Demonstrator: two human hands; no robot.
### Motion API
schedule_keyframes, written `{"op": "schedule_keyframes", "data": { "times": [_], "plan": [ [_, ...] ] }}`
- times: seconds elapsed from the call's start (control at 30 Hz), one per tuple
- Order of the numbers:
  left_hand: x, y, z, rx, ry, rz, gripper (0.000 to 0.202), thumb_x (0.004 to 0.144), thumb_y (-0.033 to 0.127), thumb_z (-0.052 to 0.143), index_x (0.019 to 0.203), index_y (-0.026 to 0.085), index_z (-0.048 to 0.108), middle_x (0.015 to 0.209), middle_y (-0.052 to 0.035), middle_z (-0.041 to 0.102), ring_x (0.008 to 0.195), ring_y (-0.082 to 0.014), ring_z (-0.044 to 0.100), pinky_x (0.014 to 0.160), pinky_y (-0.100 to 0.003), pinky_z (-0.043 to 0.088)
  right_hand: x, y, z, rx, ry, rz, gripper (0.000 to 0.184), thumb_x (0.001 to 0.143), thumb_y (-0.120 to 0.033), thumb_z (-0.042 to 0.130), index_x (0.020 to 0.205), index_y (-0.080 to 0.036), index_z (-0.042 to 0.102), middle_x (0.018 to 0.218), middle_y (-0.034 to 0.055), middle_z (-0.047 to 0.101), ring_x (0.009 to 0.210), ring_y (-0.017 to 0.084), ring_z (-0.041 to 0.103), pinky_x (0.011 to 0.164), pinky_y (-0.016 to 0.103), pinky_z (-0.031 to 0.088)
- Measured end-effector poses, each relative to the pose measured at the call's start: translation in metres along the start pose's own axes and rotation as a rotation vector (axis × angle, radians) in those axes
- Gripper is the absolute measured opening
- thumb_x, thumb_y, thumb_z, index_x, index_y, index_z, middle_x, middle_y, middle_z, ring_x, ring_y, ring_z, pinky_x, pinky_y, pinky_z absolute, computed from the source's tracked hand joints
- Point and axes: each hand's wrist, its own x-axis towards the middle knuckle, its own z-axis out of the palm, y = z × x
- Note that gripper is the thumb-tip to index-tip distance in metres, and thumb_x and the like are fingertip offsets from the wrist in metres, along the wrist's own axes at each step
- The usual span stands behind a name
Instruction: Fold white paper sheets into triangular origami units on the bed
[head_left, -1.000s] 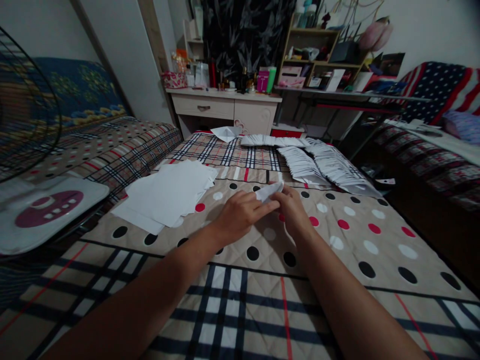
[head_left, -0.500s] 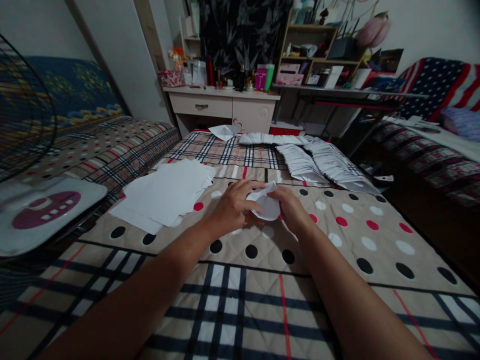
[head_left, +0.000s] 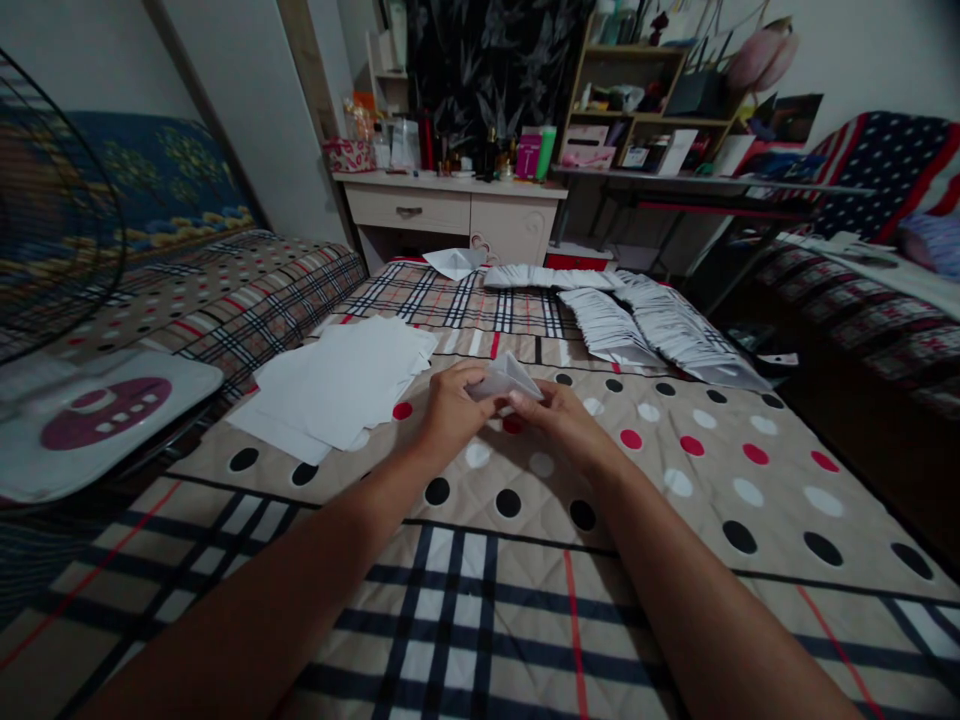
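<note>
Between my two hands is a small folded piece of white paper (head_left: 504, 376), its upper edge coming to a point. My left hand (head_left: 455, 405) pinches its left side, the thumb near the lower edge. On the right side, my right hand (head_left: 559, 410) grips it, with the thumb in front and the fingers behind. The paper is held just over the dotted bedspread (head_left: 480, 500). To the left of my hands lies a loose stack of flat white paper sheets (head_left: 341, 380).
Folded white papers lie in rows (head_left: 675, 325) at the far right of the bed. A single folded paper (head_left: 456, 262) sits at the far edge. A fan (head_left: 56, 210) and a white plastic lid-like object (head_left: 112, 410) stand at the left. A dresser (head_left: 450, 210) is beyond.
The paper has gone from a rounded, open curl to a flatter pointed fold. My right hand has moved slightly left and lower, and the left hand now pinches the paper's left end.
</note>
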Motion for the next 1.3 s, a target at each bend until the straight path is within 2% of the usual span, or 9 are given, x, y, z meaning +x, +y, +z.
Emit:
{"op": "schedule_keyframes", "data": {
  "times": [0.1, 0.2, 0.4, 0.53, 0.73, 0.93, 1.17, 1.23, 1.3],
  "plan": [
    [0.0, -0.002, -0.001, -0.088, 0.026, -0.126, 0.025, 0.072, 0.036, 0.074, 0.064, 0.015, 0.064, 0.065, 0.0, 0.061, 0.062, -0.0132, 0.055, 0.057, -0.024, 0.044, 0.001, 0.002, 0.001, 0.03, 0.073, 0.003, 0.036, 0.066, -0.046, 0.079, 0.085, -0.016, 0.07, 0.074, 0.002, 0.067, 0.061, 0.013, 0.055, 0.059, 0.026, 0.043],
    [0.0, -0.003, -0.001, -0.146, 0.013, -0.177, 0.029, 0.074, 0.04, 0.072, 0.062, 0.015, 0.062, 0.059, 0.0023, 0.056, 0.055, -0.0105, 0.048, 0.051, -0.022, 0.037, 0.002, 0.004, 0.002, 0.068, 0.114, 0.017, 0.034, 0.068, -0.047, 0.077, 0.078, -0.016, 0.07, 0.07, 0.0025, 0.066, 0.058, 0.013, 0.055, 0.057, 0.026, 0.043],
    [0.0, 0.0, 0.0, -0.191, 0.041, -0.154, 0.022, 0.071, 0.035, 0.074, 0.069, 0.015, 0.064, 0.065, 0.0002, 0.063, 0.059, -0.0116, 0.055, 0.054, -0.022, 0.042, 0.001, 0.007, 0.004, 0.079, 0.173, 0.021, 0.029, 0.066, -0.043, 0.078, 0.077, -0.016, 0.071, 0.069, 0.0024, 0.068, 0.058, 0.014, 0.057, 0.057, 0.027, 0.044],
    [0.002, -0.001, 0.0, -0.316, 0.11, -0.245, 0.028, 0.069, 0.036, 0.075, 0.085, 0.014, 0.067, 0.073, -0.0031, 0.069, 0.061, -0.0135, 0.062, 0.054, -0.022, 0.047, 0.002, 0.009, 0.004, 0.049, 0.168, 0.009, 0.027, 0.064, -0.041, 0.078, 0.072, -0.016, 0.071, 0.065, 0.0026, 0.067, 0.057, 0.014, 0.055, 0.056, 0.027, 0.043],
    [0.004, -0.009, 0.001, -0.482, 0.186, -0.302, 0.03, 0.069, 0.04, 0.076, 0.083, 0.013, 0.07, 0.074, -0.0035, 0.071, 0.061, -0.013, 0.063, 0.056, -0.023, 0.049, 0.003, 0.011, 0.004, 0.063, 0.171, 0.034, 0.026, 0.062, -0.038, 0.078, 0.072, -0.015, 0.071, 0.066, 0.002, 0.067, 0.057, 0.014, 0.055, 0.058, 0.027, 0.042],
    [0.004, -0.002, -0.002, -0.393, 0.039, -0.239, 0.022, 0.065, 0.032, 0.078, 0.072, 0.014, 0.069, 0.07, -0.0032, 0.071, 0.062, -0.0128, 0.063, 0.059, -0.023, 0.049, 0.001, 0.003, 0.003, -0.12, 0.197, -0.082, 0.022, 0.07, -0.038, 0.075, 0.076, -0.017, 0.072, 0.072, 0.0019, 0.067, 0.065, 0.015, 0.054, 0.059, 0.026, 0.039],
    [0.003, 0.006, -0.003, -0.421, -0.097, -0.226, 0.026, 0.064, 0.023, 0.078, 0.085, 0.014, 0.065, 0.063, 0.0, 0.067, 0.055, -0.0099, 0.059, 0.054, -0.019, 0.044, -0.001, -0.007, 0.001, -0.275, 0.068, -0.087, 0.029, 0.074, -0.041, 0.07, 0.062, -0.015, 0.067, 0.057, -0.0008, 0.054, 0.055, 0.011, 0.042, 0.051, 0.025, 0.029],
    [0.002, 0.006, -0.001, -0.432, -0.104, -0.217, 0.027, 0.065, 0.025, 0.077, 0.086, 0.014, 0.065, 0.063, 0.0001, 0.066, 0.055, -0.0099, 0.058, 0.053, -0.019, 0.043, -0.001, -0.008, 0.002, -0.306, 0.101, -0.138, 0.032, 0.073, -0.041, 0.071, 0.056, -0.015, 0.063, 0.055, -0.0015, 0.049, 0.055, 0.01, 0.04, 0.051, 0.025, 0.027],
    [0.001, 0.006, 0.003, -0.457, -0.049, -0.231, 0.029, 0.067, 0.029, 0.077, 0.088, 0.014, 0.065, 0.07, -0.0014, 0.067, 0.061, -0.011, 0.059, 0.056, -0.02, 0.044, -0.002, -0.008, 0.005, -0.27, 0.219, -0.197, 0.031, 0.072, -0.039, 0.072, 0.056, -0.015, 0.062, 0.056, -0.0015, 0.049, 0.056, 0.01, 0.04, 0.051, 0.025, 0.028]
  ]
}}
